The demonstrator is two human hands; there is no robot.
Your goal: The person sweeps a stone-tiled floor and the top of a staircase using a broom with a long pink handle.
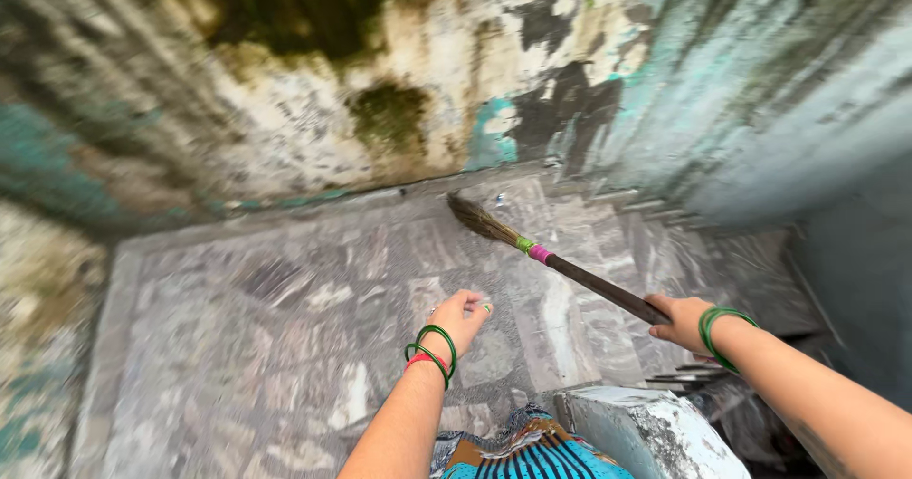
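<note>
My right hand (pixel 682 321) grips the dark handle of a broom (pixel 570 270). The broom slants up and left, and its brown bristle head rests on the grey marble floor (pixel 285 327) near the base of the wall. Green and pink bands wrap the broom where the bristles meet the handle. My left hand (pixel 461 316) hangs over the floor with fingers loosely curled and holds nothing. Green bangles sit on both wrists, with a red one on the left.
A peeling, moss-stained wall (pixel 313 108) bounds the far side, and a pale teal wall (pixel 788 89) stands at the right. A white stone block (pixel 646 431) sits near my legs. Steps (pixel 679 379) descend at the lower right. Small debris lies by the wall.
</note>
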